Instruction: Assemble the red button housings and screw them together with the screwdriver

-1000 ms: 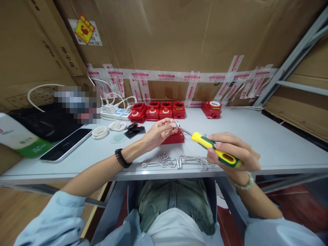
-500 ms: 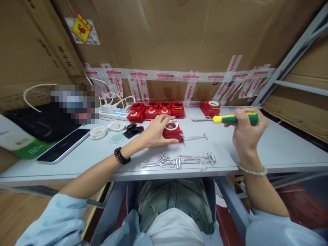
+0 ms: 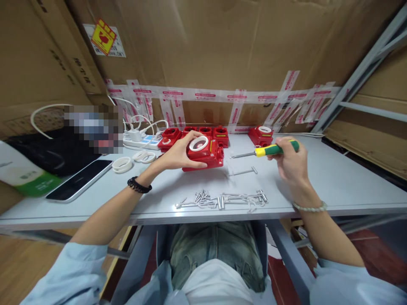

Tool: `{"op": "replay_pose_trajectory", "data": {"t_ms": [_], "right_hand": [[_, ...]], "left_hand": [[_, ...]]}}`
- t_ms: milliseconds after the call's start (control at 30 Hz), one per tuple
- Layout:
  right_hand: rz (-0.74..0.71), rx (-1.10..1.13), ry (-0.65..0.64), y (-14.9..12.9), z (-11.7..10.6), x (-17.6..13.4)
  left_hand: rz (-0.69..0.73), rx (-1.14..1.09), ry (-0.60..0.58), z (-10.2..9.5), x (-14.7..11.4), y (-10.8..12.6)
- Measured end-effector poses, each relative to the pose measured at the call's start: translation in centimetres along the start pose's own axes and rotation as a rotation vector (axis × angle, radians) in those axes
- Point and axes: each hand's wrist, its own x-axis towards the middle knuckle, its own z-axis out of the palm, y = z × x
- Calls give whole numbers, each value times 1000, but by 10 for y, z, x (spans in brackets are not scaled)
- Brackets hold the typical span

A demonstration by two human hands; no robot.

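Observation:
My left hand [image 3: 181, 154] grips a red housing [image 3: 208, 157] with a white ring [image 3: 199, 144] on its top face, holding it tilted and raised off the table. In my right hand [image 3: 291, 163] is a screwdriver [image 3: 275, 149] with a green and yellow handle, its shaft pointing left toward the housing's right side, tip apart from it. Between the hands a thin metal T-shaped rod [image 3: 243, 172] lies on the table. Nearer the front edge are a pile of small screws [image 3: 202, 196] and several more metal rods [image 3: 235, 198] with white strings.
Several red housings [image 3: 221, 136] stand along the back, and another red housing [image 3: 260, 136] sits further right. White rings [image 3: 122, 164], a phone [image 3: 79, 181] and a power strip [image 3: 146, 140] occupy the left. Cardboard [image 3: 216, 46] walls the back; a metal frame [image 3: 359, 63] rises at right.
My left hand has lifted the red housing and tilted it, moving slightly left. The metal rod beside it stays on the table. My right hand has brought the screwdriver left and a little lower.

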Motion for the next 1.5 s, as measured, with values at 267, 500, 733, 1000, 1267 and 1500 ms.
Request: {"op": "replay_pose_trajectory", "data": {"t_ms": [267,500,733,1000,1267,1500], "right_hand": [[50,-15,-18,5,-2,-2],[90,-14,-95,5,-1,-5],[87,-34,-89,3,0,-6],[80,-45,-53,4,-2,-5],[3,-74,-87,5,-2,-11],[90,-322,-228,16,-4,-15]], "left_hand": [[23,-18,-18,4,-1,5],[36,-22,-11,5,-2,5],[53,-36,1,6,-2,8],[41,-37,4,7,-2,10],[28,-25,-11,6,-2,10],[-21,48,-108,15,-1,-10]]}}
